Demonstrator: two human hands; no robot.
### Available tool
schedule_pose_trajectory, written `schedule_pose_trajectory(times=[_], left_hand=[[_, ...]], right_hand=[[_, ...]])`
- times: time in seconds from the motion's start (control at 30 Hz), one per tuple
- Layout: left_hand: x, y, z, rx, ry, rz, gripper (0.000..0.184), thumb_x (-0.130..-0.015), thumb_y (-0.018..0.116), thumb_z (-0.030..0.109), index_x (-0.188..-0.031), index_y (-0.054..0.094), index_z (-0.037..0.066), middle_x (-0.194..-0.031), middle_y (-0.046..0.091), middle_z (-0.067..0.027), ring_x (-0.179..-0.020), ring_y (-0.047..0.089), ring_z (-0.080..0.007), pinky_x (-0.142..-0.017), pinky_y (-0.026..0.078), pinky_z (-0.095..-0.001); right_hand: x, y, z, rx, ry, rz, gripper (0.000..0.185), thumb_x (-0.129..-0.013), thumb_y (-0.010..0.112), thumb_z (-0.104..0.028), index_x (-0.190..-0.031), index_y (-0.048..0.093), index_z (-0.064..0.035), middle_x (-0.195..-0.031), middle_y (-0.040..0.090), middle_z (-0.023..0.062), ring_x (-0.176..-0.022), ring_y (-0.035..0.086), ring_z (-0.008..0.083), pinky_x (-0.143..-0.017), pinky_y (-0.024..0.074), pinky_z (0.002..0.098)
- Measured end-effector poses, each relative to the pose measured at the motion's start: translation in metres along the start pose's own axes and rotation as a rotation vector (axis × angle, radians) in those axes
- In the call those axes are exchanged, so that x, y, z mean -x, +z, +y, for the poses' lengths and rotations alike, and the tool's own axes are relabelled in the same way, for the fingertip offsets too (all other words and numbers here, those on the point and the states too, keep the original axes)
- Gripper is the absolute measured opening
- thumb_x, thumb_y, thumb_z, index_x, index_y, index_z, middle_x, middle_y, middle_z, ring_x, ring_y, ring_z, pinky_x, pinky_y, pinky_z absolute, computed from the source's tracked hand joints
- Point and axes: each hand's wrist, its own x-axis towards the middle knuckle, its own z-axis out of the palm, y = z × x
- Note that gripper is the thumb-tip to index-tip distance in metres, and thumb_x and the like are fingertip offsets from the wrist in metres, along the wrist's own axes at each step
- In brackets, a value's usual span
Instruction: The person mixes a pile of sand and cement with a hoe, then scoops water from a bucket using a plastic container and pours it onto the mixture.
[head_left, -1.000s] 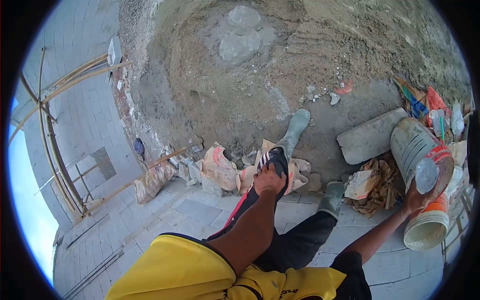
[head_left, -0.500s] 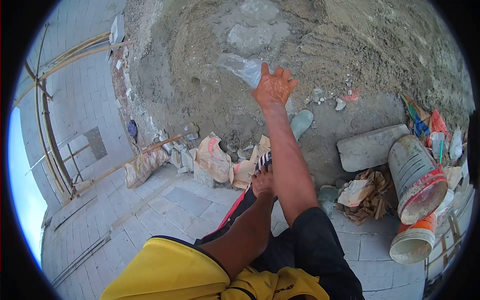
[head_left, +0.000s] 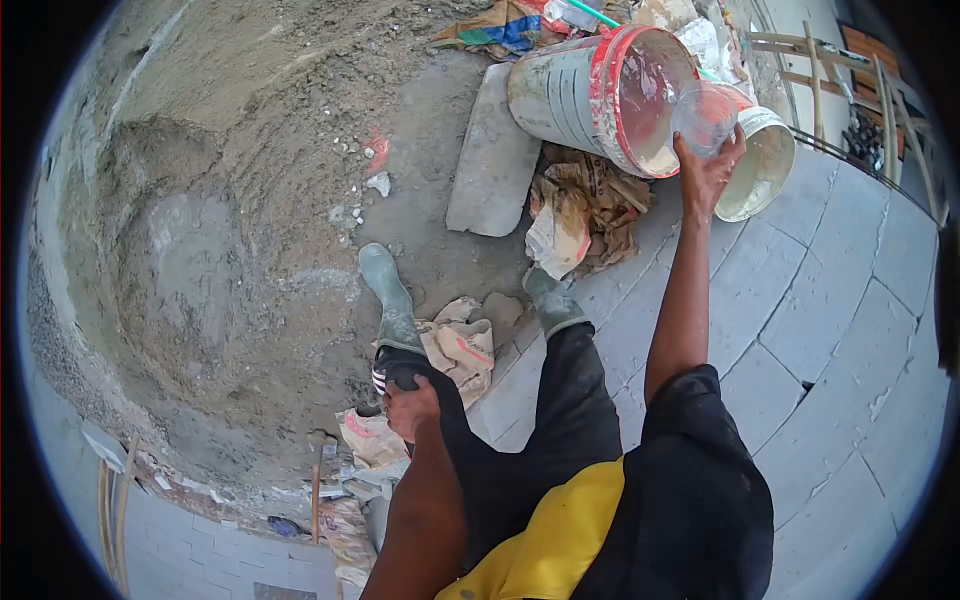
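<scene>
My right hand (head_left: 706, 170) is closed on a clear plastic container (head_left: 704, 118), with its fingers round the near side. The container is at the mouth of a white bucket (head_left: 560, 100) with a red rim, tilted on its side and holding greyish liquid. Whether the two touch, I cannot tell. A second pale bucket (head_left: 762, 165) lies just behind my right hand. My left hand (head_left: 412, 408) rests on my knee over the black trousers (head_left: 455, 440), holding nothing, fingers spread over the cloth.
A wide heap of wet sand and mortar (head_left: 270, 220) with a hollow fills the left. Beside the bucket are a concrete slab (head_left: 493, 160) and crumpled paper sacks (head_left: 595, 205). My green boots (head_left: 385, 285) stand at its edge. Grey block paving (head_left: 800, 330) runs along the right.
My right hand has swung with the clear container from over the mortar heap to the buckets on the right. The view has turned right. My left hand stays on my knee.
</scene>
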Motion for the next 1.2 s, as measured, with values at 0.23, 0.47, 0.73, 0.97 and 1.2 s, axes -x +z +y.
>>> schedule_pose_trajectory(times=[0.23, 0.47, 0.73, 0.97, 1.2], left_hand=[[0.006, 0.001, 0.016, -0.089, -0.026, 0.063, 0.063, -0.084, 0.06, 0.049, -0.132, 0.054, 0.009, -0.125, 0.059, -0.0173, -0.114, 0.06, -0.0355, -0.096, 0.047, -0.0461], [0.008, 0.009, 0.018, -0.163, -0.045, 0.039, 0.066, -0.085, 0.059, 0.051, -0.135, 0.052, 0.009, -0.128, 0.057, -0.0177, -0.117, 0.059, -0.0347, -0.099, 0.046, -0.0451], [0.008, 0.006, 0.018, -0.108, -0.029, 0.026, 0.067, -0.083, 0.06, 0.051, -0.135, 0.051, 0.01, -0.127, 0.057, -0.017, -0.116, 0.059, -0.0339, -0.097, 0.047, -0.0459], [-0.009, 0.009, -0.015, 0.096, -0.048, -0.041, 0.069, -0.082, 0.059, 0.055, -0.132, 0.052, 0.009, -0.13, 0.055, -0.0141, -0.12, 0.056, -0.0305, -0.099, 0.045, -0.0445], [-0.014, 0.011, -0.034, 0.205, -0.097, -0.162, 0.072, -0.083, 0.058, 0.055, -0.14, 0.045, 0.012, -0.135, 0.051, -0.0132, -0.123, 0.055, -0.0304, -0.101, 0.041, -0.0487]], right_hand=[[-0.027, 0.11, 0.126, 0.426, 0.107, -0.621, 0.1, -0.062, 0.085, -0.016, -0.145, 0.031, -0.0048, -0.136, 0.054, 0.0202, -0.125, 0.054, 0.0377, -0.103, 0.0447, 0.0451], [-0.027, 0.185, 0.177, 0.793, 0.129, -1.027, 0.079, -0.076, 0.076, -0.036, -0.142, 0.04, -0.0127, -0.138, 0.054, 0.0158, -0.123, 0.056, 0.0331, -0.1, 0.0476, 0.0419], [-0.029, 0.113, 0.109, -0.629, 0.358, -0.283, 0.095, -0.059, 0.087, 0.001, -0.141, 0.038, -0.0013, -0.133, 0.053, 0.0137, -0.119, 0.053, 0.0264, -0.102, 0.0436, 0.038], [-0.042, 0.04, 0.036, -0.264, -0.221, -0.13, 0.077, -0.072, 0.087, -0.013, -0.135, 0.047, 0.0032, -0.131, 0.058, 0.019, -0.114, 0.06, 0.0329, -0.104, 0.0461, 0.0446], [0.093, 0.119, -0.181, -0.284, -0.648, -0.433, 0.076, -0.075, 0.078, -0.013, -0.143, 0.045, -0.0088, -0.133, 0.058, 0.0158, -0.123, 0.054, 0.0346, -0.104, 0.0432, 0.044]])
